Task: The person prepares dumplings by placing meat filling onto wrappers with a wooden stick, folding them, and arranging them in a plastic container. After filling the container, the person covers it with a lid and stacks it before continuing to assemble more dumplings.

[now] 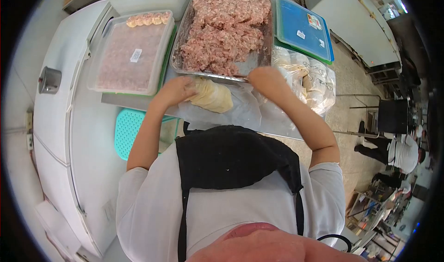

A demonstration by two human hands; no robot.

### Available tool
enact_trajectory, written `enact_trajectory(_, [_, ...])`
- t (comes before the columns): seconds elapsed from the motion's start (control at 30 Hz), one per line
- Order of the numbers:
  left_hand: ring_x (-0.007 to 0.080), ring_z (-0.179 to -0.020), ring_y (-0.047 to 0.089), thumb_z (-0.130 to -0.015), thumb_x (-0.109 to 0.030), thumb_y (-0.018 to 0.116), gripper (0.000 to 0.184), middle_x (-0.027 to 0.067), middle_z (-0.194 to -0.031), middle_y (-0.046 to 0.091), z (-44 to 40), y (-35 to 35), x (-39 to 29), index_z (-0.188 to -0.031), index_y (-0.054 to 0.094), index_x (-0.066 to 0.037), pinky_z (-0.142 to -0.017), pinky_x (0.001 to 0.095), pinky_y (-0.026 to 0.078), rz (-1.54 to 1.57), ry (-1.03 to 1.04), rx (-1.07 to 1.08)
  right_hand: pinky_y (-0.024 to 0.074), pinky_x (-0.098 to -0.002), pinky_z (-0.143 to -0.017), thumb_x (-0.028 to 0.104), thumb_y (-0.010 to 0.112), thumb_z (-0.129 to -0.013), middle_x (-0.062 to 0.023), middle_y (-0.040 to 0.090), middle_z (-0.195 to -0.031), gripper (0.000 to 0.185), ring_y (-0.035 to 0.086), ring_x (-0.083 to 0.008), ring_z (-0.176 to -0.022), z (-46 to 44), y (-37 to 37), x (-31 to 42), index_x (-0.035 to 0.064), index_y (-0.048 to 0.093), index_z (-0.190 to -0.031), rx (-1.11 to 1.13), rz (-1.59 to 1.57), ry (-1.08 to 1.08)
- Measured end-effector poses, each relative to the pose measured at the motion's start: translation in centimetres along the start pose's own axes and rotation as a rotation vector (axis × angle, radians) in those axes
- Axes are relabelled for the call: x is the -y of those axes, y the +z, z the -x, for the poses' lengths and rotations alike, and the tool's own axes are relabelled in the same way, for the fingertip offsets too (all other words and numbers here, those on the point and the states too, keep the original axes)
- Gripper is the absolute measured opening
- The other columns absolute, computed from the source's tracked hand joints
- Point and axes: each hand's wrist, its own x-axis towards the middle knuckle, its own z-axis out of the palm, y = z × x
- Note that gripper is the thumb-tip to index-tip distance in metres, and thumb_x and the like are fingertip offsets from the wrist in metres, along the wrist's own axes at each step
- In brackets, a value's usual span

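My left hand (180,90) is at the left end of a stack of thin pale-yellow dough wrappers (213,97), with its fingers curled on the edge. The stack lies on white paper or plastic sheeting (245,109) in front of me. My right hand (267,80) is a closed fist at the near right rim of a metal tray (253,63). A small thin end seems to stick out from the fist, but I cannot tell what it is. A large mound of raw ground meat (226,26) fills most of the tray; bare metal shows at its near right corner.
A lidded clear container (134,54) stands left of the tray; a blue-lidded one (303,28) stands right. Below that is a plastic bag of pale round pieces (317,84). A turquoise basket (129,132) sits lower left. Another person (400,153) is far right.
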Motion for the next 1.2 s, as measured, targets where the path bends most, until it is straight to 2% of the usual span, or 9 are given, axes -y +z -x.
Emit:
enact_trajectory(0.07, [0.0318,-0.086,0.064,-0.083,-0.03,0.068,0.03,0.0159,-0.093,0.067,0.9,3.4,0.4,-0.092,0.067,-0.002,-0.075,0.0407,0.049,0.035,0.075,-0.169,0.0538,-0.045,-0.061,0.013,0.057,-0.08,-0.0167,0.069,-0.076,0.018,0.069,-0.0339,-0.072,-0.4,-1.4,-2.3,0.0035,0.071,-0.074,0.016,-0.007,-0.025])
enact_trajectory(0.13, [0.0317,-0.084,0.062,-0.085,-0.029,0.066,0.029,0.0165,-0.091,0.064,1.6,5.4,0.9,-0.094,0.067,-0.001,-0.076,0.0397,0.049,0.189,-0.1,-0.278,0.0542,-0.045,-0.062,0.013,0.056,-0.078,-0.0166,0.069,-0.077,0.017,0.069,-0.0341,-0.072,-1.3,-3.0,-4.5,0.0043,0.071,-0.074,0.068,-0.023,0.104])
enact_trajectory(0.27, [0.0313,-0.082,0.06,-0.087,-0.025,0.064,0.025,0.0156,-0.088,0.062,3.5,5.8,-0.3,-0.095,0.067,-0.001,-0.076,0.038,0.049,0.158,-0.259,-0.247,0.0544,-0.0451,-0.063,0.014,0.056,-0.078,-0.0168,0.069,-0.077,0.018,0.069,-0.0341,-0.073,-1.8,2.0,-4.2,0.0041,0.071,-0.074,0.007,-0.024,0.112])
enact_trajectory(0.33, [0.0315,-0.082,0.061,-0.088,-0.02,0.063,0.02,0.0151,-0.091,0.062,4.1,6.6,0.2,-0.094,0.068,-0.001,-0.074,0.038,0.049,0.176,-0.167,-0.344,0.0546,-0.0451,-0.064,0.015,0.056,-0.08,-0.0166,0.069,-0.078,0.02,0.069,-0.0339,-0.074,-0.2,1.1,-1.3,0.0037,0.071,-0.076,0.0,0.016,-0.083])
enact_trajectory(0.53, [0.0298,-0.081,0.06,-0.086,-0.017,0.065,0.017,0.0128,-0.089,0.062,3.5,5.7,-2.0,-0.092,0.067,-0.001,-0.071,0.0367,0.048,0.177,-0.007,-0.553,0.0539,-0.0453,-0.063,0.024,0.059,-0.083,-0.0167,0.069,-0.075,0.024,0.069,-0.0329,-0.073,-2.2,1.3,-5.3,0.005,0.071,-0.075,-0.021,-0.029,-0.017])
enact_trajectory(0.83, [0.0248,-0.078,0.058,-0.081,-0.015,0.07,0.017,0.0106,-0.087,0.06,2.2,7.3,-1.0,-0.093,0.067,-0.004,-0.068,0.0346,0.046,0.112,-0.025,-0.435,0.0515,-0.0468,-0.066,0.037,0.05,-0.094,-0.0131,0.069,-0.085,0.036,0.066,-0.0311,-0.082,-0.4,3.6,-2.7,0.0081,0.068,-0.082,-0.189,-0.447,0.067])
enact_trajectory(0.97, [0.0259,-0.083,0.058,-0.08,-0.015,0.07,0.019,0.0101,-0.09,0.06,1.9,6.6,0.7,-0.097,0.067,-0.006,-0.071,0.0349,0.047,0.174,-0.033,-0.399,0.0507,-0.0482,-0.068,0.037,0.05,-0.094,-0.0148,0.068,-0.083,0.036,0.065,-0.0345,-0.082,-1.2,0.1,-1.5,0.0086,0.068,-0.082,-0.229,-0.257,0.098])
enact_trajectory(1.03, [0.0279,-0.088,0.058,-0.08,-0.015,0.071,0.023,0.0103,-0.093,0.06,1.8,6.8,1.5,-0.101,0.067,-0.006,-0.075,0.0358,0.047,0.155,0.24,-0.463,0.051,-0.0442,-0.068,0.038,0.052,-0.094,-0.0141,0.067,-0.08,0.033,0.065,-0.0341,-0.081,-1.8,1.0,0.8,0.0108,0.07,-0.089,0.117,-0.081,0.101])
enact_trajectory(1.2, [0.0297,-0.096,0.056,-0.079,-0.015,0.072,0.025,0.0095,-0.097,0.059,2.4,5.7,-0.9,-0.102,0.068,-0.008,-0.084,0.0391,0.045,0.114,0.348,-0.351,0.0519,-0.0442,-0.064,0.038,0.052,-0.093,-0.0124,0.068,-0.078,0.033,0.067,-0.0319,-0.078,-2.6,1.1,2.0,0.0118,0.069,-0.084,-0.055,-0.357,0.134])
